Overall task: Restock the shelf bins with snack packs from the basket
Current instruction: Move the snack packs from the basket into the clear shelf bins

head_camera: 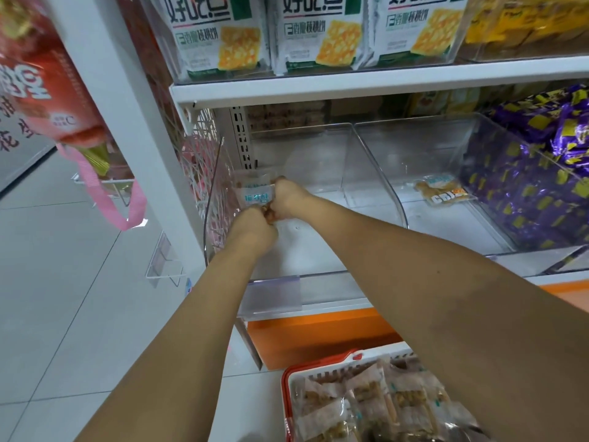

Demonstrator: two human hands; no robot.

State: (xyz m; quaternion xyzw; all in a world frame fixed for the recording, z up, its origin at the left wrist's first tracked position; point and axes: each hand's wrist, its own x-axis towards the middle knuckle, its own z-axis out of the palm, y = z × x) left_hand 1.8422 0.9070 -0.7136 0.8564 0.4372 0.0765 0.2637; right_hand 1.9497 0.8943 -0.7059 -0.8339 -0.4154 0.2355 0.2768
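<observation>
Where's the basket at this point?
Head view, bottom right of centre: the basket sits in front of the orange shelf base, beneath the right forearm.

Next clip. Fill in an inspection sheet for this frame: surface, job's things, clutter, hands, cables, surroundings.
Surface: white shelf carrying clear bins.
Job's things: snack packs held low in the left bin, near its back left corner; one pack lies in the middle bin; red-rimmed basket below the shelf holds more packs.
Clutter: nothing seen.
Hands: left hand and right hand both grip the snack packs, fingers curled.
Cables: nothing seen.
Surroundings: purple packs in the right bin; cracker packs on the shelf above; pink strap hanging at left; tiled floor.
</observation>
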